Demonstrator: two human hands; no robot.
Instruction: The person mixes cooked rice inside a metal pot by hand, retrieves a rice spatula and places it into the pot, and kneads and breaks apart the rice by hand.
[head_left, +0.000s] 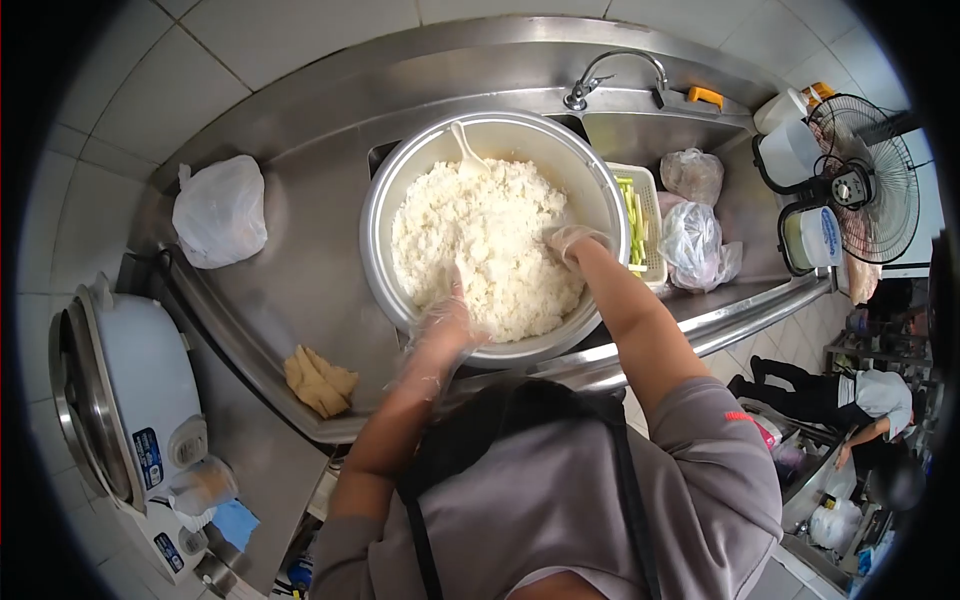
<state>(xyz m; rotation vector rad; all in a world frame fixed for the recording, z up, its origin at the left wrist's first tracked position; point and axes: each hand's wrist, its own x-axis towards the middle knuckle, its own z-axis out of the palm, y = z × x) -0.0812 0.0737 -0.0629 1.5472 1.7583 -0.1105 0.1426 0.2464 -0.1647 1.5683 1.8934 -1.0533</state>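
Observation:
A big round metal pot (372,240) full of white cooked rice (490,225) stands in front of me over the sink. My left hand (450,322), in a clear plastic glove, is at the pot's near left side, touching the rice with its fingers apart. On the right side, my right hand (575,243), also gloved, reaches over the rim. Its fingertips are sunk in the rice and hidden, so their grip cannot be made out. A white rice paddle (466,148) leans at the pot's far wall, its blade in the rice.
Right of the pot are a basket (655,225) with green stalks and several plastic bags (692,240). A tap (590,85) rises behind. At left lie a white bag (222,212) and a folded brown cloth (320,381), near a rice cooker (150,380). Another person (880,400) works far right.

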